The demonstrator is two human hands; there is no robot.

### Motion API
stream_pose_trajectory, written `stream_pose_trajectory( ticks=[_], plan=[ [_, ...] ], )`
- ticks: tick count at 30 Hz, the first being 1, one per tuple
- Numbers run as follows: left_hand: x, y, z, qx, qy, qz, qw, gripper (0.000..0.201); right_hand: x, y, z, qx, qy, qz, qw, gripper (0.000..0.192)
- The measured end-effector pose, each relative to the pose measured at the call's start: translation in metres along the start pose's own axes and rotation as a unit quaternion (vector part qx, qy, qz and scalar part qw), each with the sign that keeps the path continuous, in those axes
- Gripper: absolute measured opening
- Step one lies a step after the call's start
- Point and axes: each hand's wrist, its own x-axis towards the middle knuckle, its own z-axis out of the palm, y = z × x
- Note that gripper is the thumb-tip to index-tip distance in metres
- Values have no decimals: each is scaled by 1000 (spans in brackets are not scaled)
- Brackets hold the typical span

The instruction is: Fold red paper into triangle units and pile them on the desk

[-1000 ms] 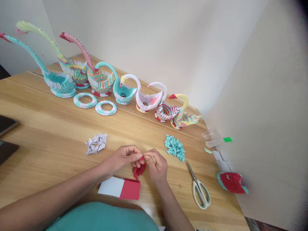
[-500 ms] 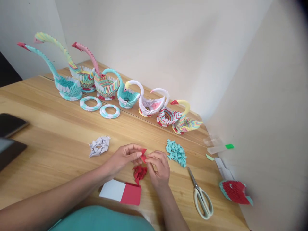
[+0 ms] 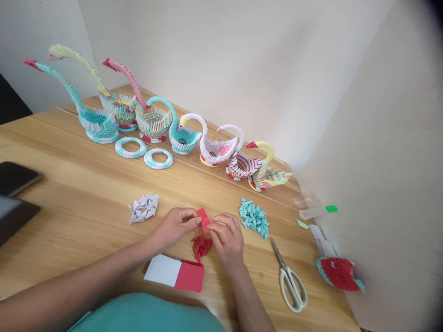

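Between my two hands is a small red paper piece (image 3: pixel 203 218), partly folded. My left hand (image 3: pixel 179 225) pinches its left side between thumb and fingers. My right hand (image 3: pixel 226 237) grips its lower right edge with the fingertips. Just below lies a small pile of folded red paper pieces (image 3: pixel 201 247). Nearer to me are a white paper stack (image 3: pixel 163 270) and a red paper stack (image 3: pixel 189 276), side by side. Grey folded pieces (image 3: pixel 143 208) lie beyond my left hand, and teal folded pieces (image 3: pixel 254 217) beyond my right.
White-handled scissors (image 3: pixel 289 279) lie to the right. Several paper swans (image 3: pixel 154 123) line the back, with two paper rings (image 3: pixel 158 158) before them. A phone (image 3: pixel 17 177) rests at left. A red and teal folded-paper piece (image 3: pixel 339 274) sits by the right wall.
The red paper piece has turned in my fingers and now shows a flatter, broader face. Both hands stay almost in place, still holding it.
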Motion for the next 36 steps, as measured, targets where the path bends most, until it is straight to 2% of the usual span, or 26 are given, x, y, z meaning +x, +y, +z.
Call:
stream_pose_trajectory(
  ticks=[3,6,10,16,24,36],
  plan=[
    [-2,1,1,15,8,18,1000,33,1,0,1,27,10,30,999,14],
    [-5,4,2,33,5,31,999,33,0,-1,2,65,21,89,994,10],
    [-8,8,3,47,-7,34,998,33,-3,-1,4,132,24,195,972,6],
    [-6,4,3,11,-38,3,999,33,-6,0,8,198,19,281,939,10],
    [-5,1,3,-40,-47,-31,998,33,-5,-3,10,197,31,312,929,13],
    [-4,5,6,-94,-48,-66,992,31,-6,-5,12,192,50,301,933,10]
  ],
)
